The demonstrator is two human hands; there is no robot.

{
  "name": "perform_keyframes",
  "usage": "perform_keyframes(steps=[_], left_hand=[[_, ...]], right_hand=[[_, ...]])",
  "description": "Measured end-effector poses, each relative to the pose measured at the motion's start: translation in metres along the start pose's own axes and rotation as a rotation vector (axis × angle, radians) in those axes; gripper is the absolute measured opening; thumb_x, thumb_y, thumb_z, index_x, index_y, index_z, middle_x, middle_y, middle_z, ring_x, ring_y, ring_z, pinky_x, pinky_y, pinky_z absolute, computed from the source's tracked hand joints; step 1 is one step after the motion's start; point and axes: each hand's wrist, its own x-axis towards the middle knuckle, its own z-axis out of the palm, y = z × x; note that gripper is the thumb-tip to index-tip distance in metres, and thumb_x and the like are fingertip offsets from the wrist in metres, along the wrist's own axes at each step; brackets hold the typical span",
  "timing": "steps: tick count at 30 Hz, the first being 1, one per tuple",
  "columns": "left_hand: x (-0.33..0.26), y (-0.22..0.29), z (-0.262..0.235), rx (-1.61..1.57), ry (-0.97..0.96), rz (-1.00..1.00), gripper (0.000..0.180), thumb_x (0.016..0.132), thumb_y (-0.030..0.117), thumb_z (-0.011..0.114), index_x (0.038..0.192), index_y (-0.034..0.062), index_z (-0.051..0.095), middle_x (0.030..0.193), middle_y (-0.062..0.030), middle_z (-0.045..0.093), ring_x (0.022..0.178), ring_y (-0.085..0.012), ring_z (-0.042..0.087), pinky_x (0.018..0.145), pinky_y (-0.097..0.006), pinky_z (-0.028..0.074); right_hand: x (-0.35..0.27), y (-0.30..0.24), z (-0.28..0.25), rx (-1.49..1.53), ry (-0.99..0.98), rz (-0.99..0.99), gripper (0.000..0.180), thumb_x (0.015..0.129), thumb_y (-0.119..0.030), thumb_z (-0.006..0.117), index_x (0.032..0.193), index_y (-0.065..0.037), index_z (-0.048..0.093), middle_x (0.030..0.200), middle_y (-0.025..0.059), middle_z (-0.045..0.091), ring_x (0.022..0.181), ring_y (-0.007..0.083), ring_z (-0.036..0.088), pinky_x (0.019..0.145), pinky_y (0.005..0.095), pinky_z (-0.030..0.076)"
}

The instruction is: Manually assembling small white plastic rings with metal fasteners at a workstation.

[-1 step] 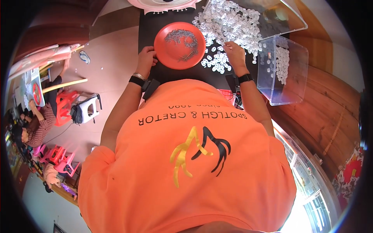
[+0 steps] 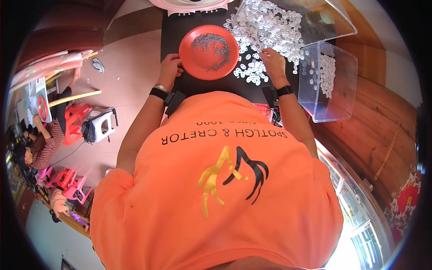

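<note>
A round red plate [image 2: 188, 63] holds a heap of thin grey metal pins or nails [image 2: 211, 42], too small to name surely. At its left rim is my left hand [image 2: 170, 68], fingers curled in close against the edge; whatever they may hold does not show. My right hand [image 2: 273, 64] reaches to the near side of a large pile of small white oval pieces with holes [image 2: 270, 22]. Its thumb and fingertips are pinched together, and what is between them is too small to make out. A smaller group of white pieces [image 2: 252, 72] lies between the plate and this hand.
On the right, a clear plastic bin [image 2: 330, 105] contains more white pieces; another clear container [image 2: 330, 29] lies behind it. A pink-rimmed object [image 2: 189, 6] stands at the dark table's [image 2: 170, 36] far edge. Far left, another person [image 2: 47, 146] sits near red stools [image 2: 74, 123].
</note>
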Motion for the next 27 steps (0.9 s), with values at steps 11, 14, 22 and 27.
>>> perform_keyframes(steps=[11,14,22,27], left_hand=[[-0.010,0.011,-0.005,-0.095,0.211,0.164,0.026,0.083,0.013,0.049,0.104,0.0017,0.058,0.086,-0.0061,0.061,0.060,-0.0117,0.055,0.053,-0.024,0.044],[-0.015,0.027,-0.005,-0.114,0.115,0.172,0.023,0.083,0.014,0.049,0.099,0.0019,0.060,0.080,-0.0047,0.061,0.061,-0.0110,0.055,0.054,-0.024,0.044],[-0.041,0.079,0.039,-0.056,-0.397,0.224,0.023,0.089,0.021,0.045,0.096,0.0054,0.061,0.079,-0.0029,0.061,0.066,-0.0092,0.056,0.057,-0.022,0.043],[-0.048,0.092,0.046,-0.164,-0.589,0.163,0.024,0.091,0.022,0.042,0.091,0.0058,0.060,0.076,-0.0019,0.059,0.066,-0.0094,0.056,0.057,-0.022,0.043]], right_hand=[[0.006,0.003,-0.005,0.679,-0.280,0.286,0.025,0.083,-0.015,0.064,0.102,0.003,0.062,0.084,0.0060,0.066,0.075,0.0131,0.062,0.070,0.0242,0.050],[-0.005,-0.031,-0.013,0.894,-0.354,0.318,0.027,0.083,-0.008,0.063,0.106,0.007,0.058,0.092,0.0104,0.065,0.079,0.0136,0.063,0.073,0.0256,0.052],[-0.023,-0.122,-0.030,1.067,-0.450,0.162,0.019,0.084,-0.011,0.064,0.098,0.002,0.062,0.085,0.0070,0.066,0.076,0.0109,0.063,0.072,0.0241,0.051],[-0.032,-0.142,-0.021,1.076,-0.411,0.019,0.014,0.083,-0.008,0.064,0.095,-0.001,0.066,0.084,0.0044,0.066,0.072,0.0091,0.061,0.065,0.0212,0.049]])
